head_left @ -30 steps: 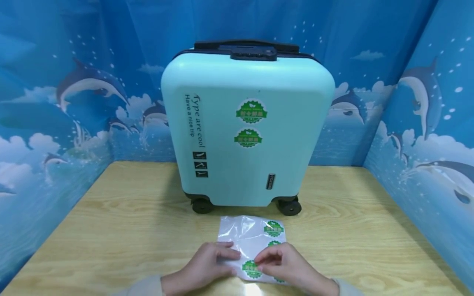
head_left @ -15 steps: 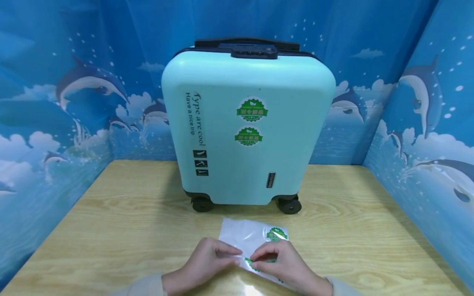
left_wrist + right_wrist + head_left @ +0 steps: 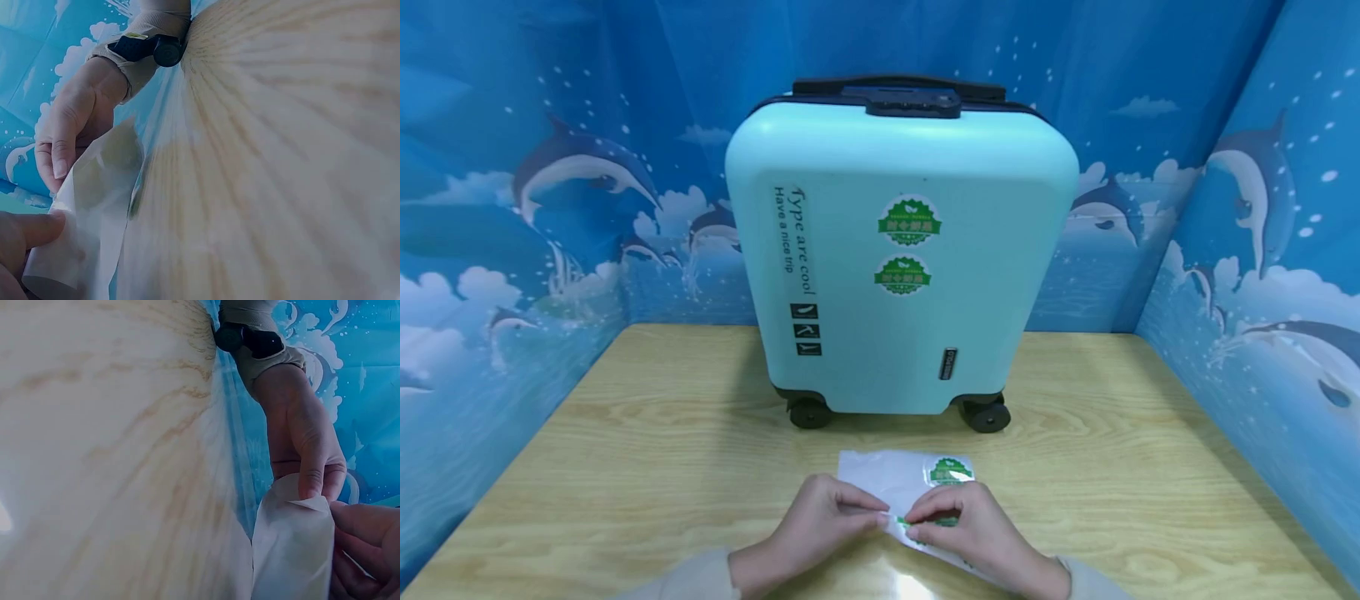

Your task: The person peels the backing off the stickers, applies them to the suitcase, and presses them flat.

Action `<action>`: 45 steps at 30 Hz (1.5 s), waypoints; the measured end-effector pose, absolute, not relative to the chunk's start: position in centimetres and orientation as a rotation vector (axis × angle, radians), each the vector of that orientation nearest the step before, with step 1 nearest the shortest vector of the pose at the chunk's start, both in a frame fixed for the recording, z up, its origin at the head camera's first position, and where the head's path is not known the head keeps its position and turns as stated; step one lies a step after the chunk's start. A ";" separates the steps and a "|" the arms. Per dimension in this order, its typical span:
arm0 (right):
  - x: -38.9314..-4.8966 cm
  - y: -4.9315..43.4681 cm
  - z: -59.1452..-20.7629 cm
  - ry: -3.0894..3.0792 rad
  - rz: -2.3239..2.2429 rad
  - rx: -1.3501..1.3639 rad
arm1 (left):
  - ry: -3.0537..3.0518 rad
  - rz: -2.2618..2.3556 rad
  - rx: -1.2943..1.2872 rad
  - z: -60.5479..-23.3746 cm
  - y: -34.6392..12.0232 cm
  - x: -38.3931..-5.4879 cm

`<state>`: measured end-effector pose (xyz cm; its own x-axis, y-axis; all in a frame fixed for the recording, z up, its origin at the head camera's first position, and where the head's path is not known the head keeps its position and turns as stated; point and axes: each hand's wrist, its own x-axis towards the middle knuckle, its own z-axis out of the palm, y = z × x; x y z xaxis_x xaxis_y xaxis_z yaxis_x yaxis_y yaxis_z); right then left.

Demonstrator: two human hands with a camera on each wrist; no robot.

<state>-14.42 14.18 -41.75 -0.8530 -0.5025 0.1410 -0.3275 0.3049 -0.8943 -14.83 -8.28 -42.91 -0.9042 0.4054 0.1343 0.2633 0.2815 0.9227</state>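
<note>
A white sticker sheet (image 3: 880, 471) with round green stickers is lifted and bent at its near side, in front of the suitcase. My left hand (image 3: 829, 521) pinches the sheet's near left edge between thumb and fingers. Beside it, my right hand (image 3: 970, 525) pinches at a green sticker (image 3: 917, 543) on that edge, partly covering it. Another green sticker (image 3: 950, 471) shows at the sheet's far right corner. The right wrist view has the left thumb (image 3: 312, 469) on the sheet's pale back (image 3: 290, 550), near a small folded flap.
A mint-green suitcase (image 3: 850, 350) stands upright on black wheels behind the hands. Two green stickers, an upper one (image 3: 909, 222) and a lower one (image 3: 902, 275), are on its front. The wooden table (image 3: 647, 467) is enclosed by blue dolphin-print curtains (image 3: 685, 150).
The sheet's near edge has been raised off the table and bent up. Both hands have drawn close together at that edge, the left now pinching it. The suitcase has not moved.
</note>
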 end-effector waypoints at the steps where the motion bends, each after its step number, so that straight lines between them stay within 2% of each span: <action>1: -14.4 14.1 -41.7 2.408 -1.584 -0.764 | 2.413 1.699 0.631 -42.8 -8.2 -14.8; 45: -14.5 12.4 -40.8 2.722 -1.526 -0.799 | 2.560 1.620 0.671 -41.6 -7.3 -15.2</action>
<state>-14.48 12.39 -40.84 -0.8740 -0.3807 0.3018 -0.4561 0.4291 -0.7796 -15.21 -7.33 -41.61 -0.9058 0.3768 0.1936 0.3363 0.3617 0.8695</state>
